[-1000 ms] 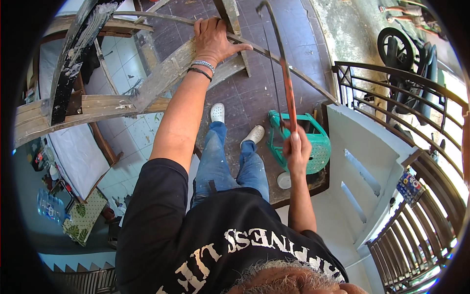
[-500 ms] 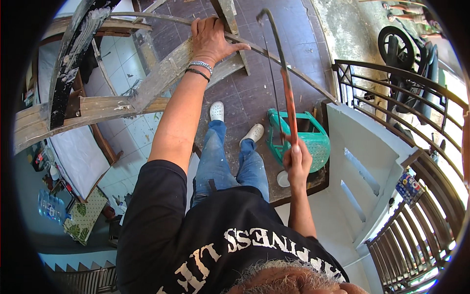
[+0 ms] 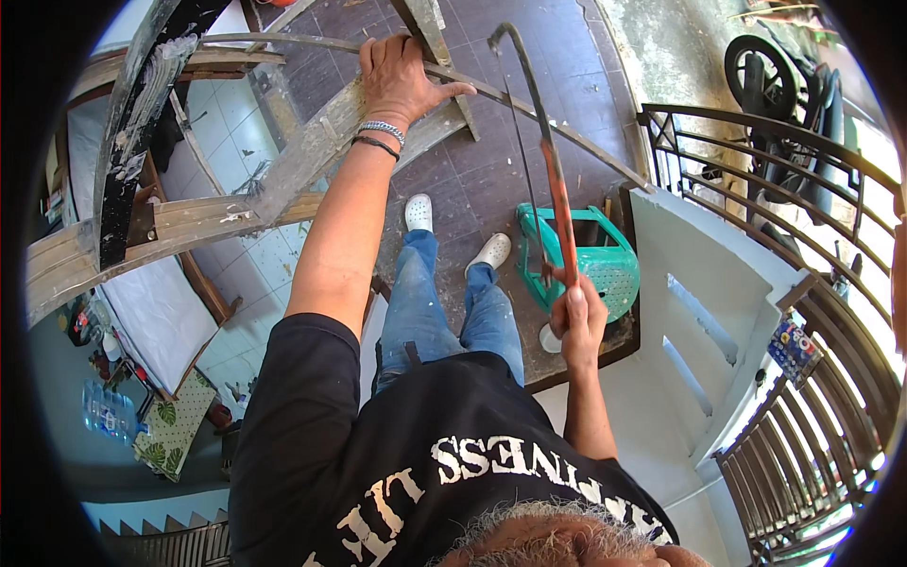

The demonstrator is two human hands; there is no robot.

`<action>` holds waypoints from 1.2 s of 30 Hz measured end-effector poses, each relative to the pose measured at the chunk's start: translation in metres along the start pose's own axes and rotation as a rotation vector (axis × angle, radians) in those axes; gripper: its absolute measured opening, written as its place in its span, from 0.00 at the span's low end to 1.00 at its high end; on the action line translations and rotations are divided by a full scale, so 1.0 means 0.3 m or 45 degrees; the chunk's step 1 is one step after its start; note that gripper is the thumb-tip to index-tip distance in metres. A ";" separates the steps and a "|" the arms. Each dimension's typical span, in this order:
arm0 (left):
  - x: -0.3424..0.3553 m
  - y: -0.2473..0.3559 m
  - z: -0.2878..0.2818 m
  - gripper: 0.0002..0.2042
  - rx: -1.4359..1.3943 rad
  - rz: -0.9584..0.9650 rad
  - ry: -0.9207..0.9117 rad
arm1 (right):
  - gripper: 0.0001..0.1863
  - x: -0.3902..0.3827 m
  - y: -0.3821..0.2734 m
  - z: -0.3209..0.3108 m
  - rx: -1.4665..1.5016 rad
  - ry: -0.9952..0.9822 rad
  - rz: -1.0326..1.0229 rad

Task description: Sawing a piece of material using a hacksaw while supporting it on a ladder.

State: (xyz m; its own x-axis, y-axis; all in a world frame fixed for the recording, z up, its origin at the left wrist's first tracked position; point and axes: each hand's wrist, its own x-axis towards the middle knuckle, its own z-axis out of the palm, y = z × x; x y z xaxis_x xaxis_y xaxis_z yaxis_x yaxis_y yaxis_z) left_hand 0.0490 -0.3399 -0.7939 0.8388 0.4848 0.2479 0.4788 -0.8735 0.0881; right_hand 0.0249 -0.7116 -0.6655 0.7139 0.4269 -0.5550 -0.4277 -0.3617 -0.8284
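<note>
A thin wooden strip [image 3: 588, 145] runs slantwise across the upper middle, beside a wooden post and slats. My left hand [image 3: 397, 80] is on it where it meets the post, fingers bent over it and thumb stretched to the right along it. My right hand [image 3: 579, 317] is closed round the lower end of a hacksaw [image 3: 559, 213] with an orange-red grip and a dark bowed frame. The saw points away from me and crosses the strip to the right of my left hand. Whether the blade touches the strip I cannot tell.
A green plastic stool [image 3: 605, 269] stands by my right hand, next to a low white wall [image 3: 675, 274] with slots. Dark railings [image 3: 756, 142] and a motorcycle [image 3: 761, 85] are at right. At left are a paint-smeared black post [image 3: 123, 180] and curved wooden beams [image 3: 175, 222].
My right hand and the hacksaw have shifted slightly toward me. My left hand keeps its place on the strip. The whole view has turned a little.
</note>
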 end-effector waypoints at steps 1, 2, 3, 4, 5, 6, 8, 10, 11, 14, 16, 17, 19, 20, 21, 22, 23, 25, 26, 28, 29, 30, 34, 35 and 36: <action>0.001 -0.002 0.005 0.45 0.002 0.009 0.028 | 0.21 0.049 -0.022 0.019 -0.040 -0.015 -0.016; 0.011 0.006 0.016 0.45 0.001 0.026 0.058 | 0.21 0.131 -0.049 0.060 -0.006 -0.012 -0.068; 0.021 0.023 0.020 0.45 -0.011 0.038 0.058 | 0.21 0.222 -0.076 0.102 0.029 -0.005 -0.117; 0.032 0.039 0.022 0.45 -0.010 0.040 0.042 | 0.20 0.334 -0.087 0.129 0.044 -0.028 -0.192; 0.038 0.053 0.021 0.45 -0.008 0.037 0.024 | 0.20 0.409 -0.098 0.145 0.056 -0.054 -0.265; 0.041 0.056 0.020 0.45 -0.010 0.043 0.024 | 0.20 0.427 -0.111 0.158 0.059 -0.049 -0.265; 0.034 0.042 0.009 0.46 -0.022 0.047 0.010 | 0.20 0.433 -0.135 0.182 0.097 -0.039 -0.227; 0.016 0.022 0.021 0.45 -0.011 0.052 0.042 | 0.20 0.305 -0.067 0.149 0.059 -0.010 -0.162; 0.012 0.012 0.029 0.45 -0.003 0.056 0.075 | 0.21 0.216 -0.031 0.112 0.029 0.016 -0.100; 0.008 0.001 0.014 0.46 0.021 0.025 0.032 | 0.22 0.036 0.010 0.026 -0.042 -0.005 -0.013; 0.003 0.003 0.005 0.46 0.021 0.017 0.032 | 0.25 0.024 -0.005 0.033 -0.037 0.034 -0.053; 0.014 0.017 0.010 0.46 0.006 0.026 0.040 | 0.22 0.078 -0.024 0.043 -0.039 0.016 -0.035; 0.037 0.038 0.023 0.46 0.011 0.040 0.018 | 0.20 0.272 -0.046 0.118 0.024 -0.002 -0.171; 0.042 0.047 0.021 0.46 0.024 0.041 -0.007 | 0.20 0.374 -0.086 0.145 0.045 -0.023 -0.212; 0.046 0.054 0.021 0.46 0.025 0.046 -0.003 | 0.19 0.438 -0.116 0.161 0.068 -0.048 -0.256; 0.040 0.048 0.019 0.46 0.025 0.053 0.008 | 0.19 0.434 -0.116 0.178 0.072 -0.050 -0.255; 0.036 0.046 0.021 0.45 0.021 0.061 0.019 | 0.19 0.427 -0.117 0.191 0.109 -0.035 -0.232; 0.011 0.023 0.031 0.46 0.007 0.045 -0.011 | 0.19 0.360 -0.099 0.184 0.118 -0.022 -0.192; 0.017 0.011 0.041 0.47 -0.007 0.024 -0.025 | 0.19 0.297 -0.081 0.159 0.099 -0.004 -0.150; 0.006 0.007 0.027 0.47 -0.002 0.016 -0.030 | 0.21 0.108 -0.034 0.088 0.027 0.011 -0.071; 0.006 0.004 0.022 0.48 0.005 0.004 -0.019 | 0.21 0.059 -0.021 0.053 -0.029 -0.002 -0.057; 0.003 0.003 0.019 0.48 0.012 -0.004 -0.021 | 0.21 0.060 -0.029 0.040 -0.031 -0.013 -0.055; 0.030 0.020 0.033 0.49 -0.019 0.023 0.019 | 0.20 0.211 -0.063 0.097 0.049 0.010 -0.090; 0.029 0.027 0.034 0.49 -0.014 0.023 0.017 | 0.20 0.303 -0.078 0.140 0.074 0.008 -0.137; 0.038 0.033 0.036 0.49 -0.013 0.032 0.025 | 0.20 0.402 -0.113 0.171 0.095 -0.019 -0.199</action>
State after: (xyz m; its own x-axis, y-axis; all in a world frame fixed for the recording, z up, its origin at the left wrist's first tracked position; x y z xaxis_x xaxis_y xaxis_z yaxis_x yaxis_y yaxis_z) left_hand 0.0661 -0.3424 -0.8007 0.8452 0.4616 0.2694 0.4548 -0.8859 0.0911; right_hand 0.0969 -0.6054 -0.7083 0.7668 0.4856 -0.4197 -0.3528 -0.2275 -0.9076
